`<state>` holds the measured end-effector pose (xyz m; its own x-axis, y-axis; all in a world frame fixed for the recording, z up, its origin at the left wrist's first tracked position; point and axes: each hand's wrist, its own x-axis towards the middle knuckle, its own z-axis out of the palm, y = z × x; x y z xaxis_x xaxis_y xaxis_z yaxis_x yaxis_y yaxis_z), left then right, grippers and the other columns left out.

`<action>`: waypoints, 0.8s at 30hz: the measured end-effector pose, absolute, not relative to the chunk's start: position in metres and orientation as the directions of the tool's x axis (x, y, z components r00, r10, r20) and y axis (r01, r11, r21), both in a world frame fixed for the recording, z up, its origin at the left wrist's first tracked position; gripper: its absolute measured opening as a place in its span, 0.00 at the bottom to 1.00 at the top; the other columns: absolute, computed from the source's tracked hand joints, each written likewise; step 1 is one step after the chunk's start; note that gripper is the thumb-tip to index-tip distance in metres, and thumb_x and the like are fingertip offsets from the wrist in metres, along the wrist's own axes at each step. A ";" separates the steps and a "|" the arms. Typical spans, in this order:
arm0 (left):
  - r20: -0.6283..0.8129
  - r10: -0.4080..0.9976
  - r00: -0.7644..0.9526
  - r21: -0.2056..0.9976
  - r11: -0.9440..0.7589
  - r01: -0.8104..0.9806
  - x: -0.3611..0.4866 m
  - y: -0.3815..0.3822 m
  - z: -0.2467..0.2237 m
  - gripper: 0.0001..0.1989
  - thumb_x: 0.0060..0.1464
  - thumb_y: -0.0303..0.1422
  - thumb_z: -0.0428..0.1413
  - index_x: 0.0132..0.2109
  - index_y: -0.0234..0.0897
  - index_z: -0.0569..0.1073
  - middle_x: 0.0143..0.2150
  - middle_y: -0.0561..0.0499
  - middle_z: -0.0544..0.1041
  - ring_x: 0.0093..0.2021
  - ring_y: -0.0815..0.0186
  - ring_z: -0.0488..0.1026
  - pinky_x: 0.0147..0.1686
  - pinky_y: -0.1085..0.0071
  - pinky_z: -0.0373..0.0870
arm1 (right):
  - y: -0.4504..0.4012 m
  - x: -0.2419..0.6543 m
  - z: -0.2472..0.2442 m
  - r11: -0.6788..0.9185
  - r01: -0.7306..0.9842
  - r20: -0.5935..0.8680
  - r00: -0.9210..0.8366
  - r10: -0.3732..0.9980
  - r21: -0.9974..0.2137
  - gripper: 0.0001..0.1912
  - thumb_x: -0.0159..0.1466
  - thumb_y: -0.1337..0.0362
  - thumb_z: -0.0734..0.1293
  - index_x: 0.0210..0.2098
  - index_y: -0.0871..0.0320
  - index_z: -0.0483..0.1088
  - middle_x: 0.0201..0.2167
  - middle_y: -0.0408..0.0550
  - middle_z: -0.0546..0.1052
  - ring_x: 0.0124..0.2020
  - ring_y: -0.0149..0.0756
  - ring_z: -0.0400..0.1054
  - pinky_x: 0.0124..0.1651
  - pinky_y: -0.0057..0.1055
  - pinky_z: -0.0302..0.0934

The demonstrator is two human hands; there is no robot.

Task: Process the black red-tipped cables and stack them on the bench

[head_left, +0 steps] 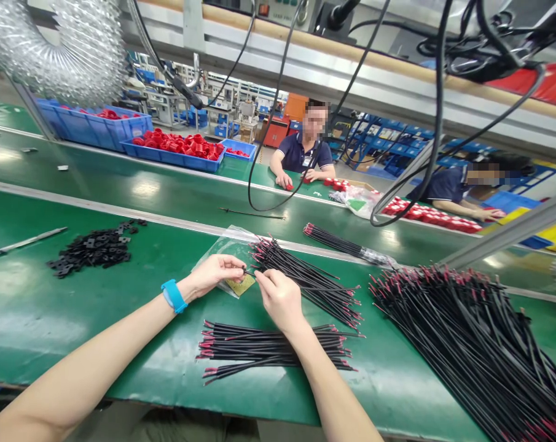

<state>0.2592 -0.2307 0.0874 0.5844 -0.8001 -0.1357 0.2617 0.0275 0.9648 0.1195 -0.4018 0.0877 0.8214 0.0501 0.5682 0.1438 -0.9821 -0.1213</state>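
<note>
My left hand [222,271], with a blue wristband [174,296] at its wrist, is closed in a pinch on a small black piece [245,271]. Close to its right, my right hand [280,298] pinches the thin dark end of what looks like a black cable; most of it is hidden by the fingers. Beneath the hands lies a clear plastic bag [217,248] with a yellowish label [241,286]. A bundle of black cables with red ends [314,276] lies just beyond my right hand. Another row of such cables [254,344] passes below my right wrist.
Small black plastic parts [93,248] are heaped at left beside a pen [24,244]. A large cable pile [466,337] covers the right side. Across the bench, a person [303,150] handles red parts near blue bins [174,156]. Black cables [254,153] hang overhead.
</note>
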 end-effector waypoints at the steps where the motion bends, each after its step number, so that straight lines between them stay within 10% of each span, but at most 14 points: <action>1: -0.138 -0.800 0.584 0.963 0.028 0.267 0.256 -0.232 0.087 0.18 0.44 0.34 0.67 0.41 0.28 0.77 0.34 0.44 0.79 0.33 0.67 0.75 0.39 0.70 0.70 | -0.401 0.119 0.087 -0.984 0.148 0.566 0.822 0.069 -0.095 0.15 0.71 0.66 0.56 0.47 0.57 0.74 0.35 0.51 0.74 0.35 0.34 0.66 0.36 0.30 0.54; 5: -0.123 -0.770 0.626 0.975 0.022 0.219 0.247 -0.236 0.085 0.18 0.43 0.35 0.68 0.41 0.29 0.77 0.35 0.44 0.79 0.35 0.65 0.76 0.39 0.69 0.71 | -0.396 0.116 0.089 -0.984 0.122 0.532 0.846 0.037 -0.126 0.16 0.72 0.64 0.55 0.42 0.59 0.74 0.30 0.50 0.72 0.31 0.34 0.65 0.35 0.30 0.53; 17: 0.174 -0.805 0.567 0.969 0.035 -0.246 0.225 -0.235 0.104 0.09 0.52 0.35 0.61 0.37 0.32 0.79 0.35 0.45 0.77 0.33 0.65 0.74 0.34 0.70 0.71 | -0.390 0.122 0.091 -0.660 0.080 0.233 0.961 -0.146 -0.747 0.20 0.70 0.59 0.57 0.27 0.59 0.70 0.24 0.42 0.72 0.25 0.29 0.63 0.31 0.24 0.53; 24: 0.094 -0.798 0.595 0.995 0.088 -0.040 0.237 -0.234 0.097 0.28 0.47 0.36 0.66 0.55 0.36 0.72 0.47 0.43 0.76 0.44 0.63 0.74 0.45 0.68 0.71 | -0.387 0.121 0.094 -0.763 0.164 0.438 0.883 -0.169 -0.625 0.17 0.71 0.60 0.57 0.36 0.58 0.75 0.30 0.48 0.73 0.30 0.32 0.66 0.36 0.26 0.57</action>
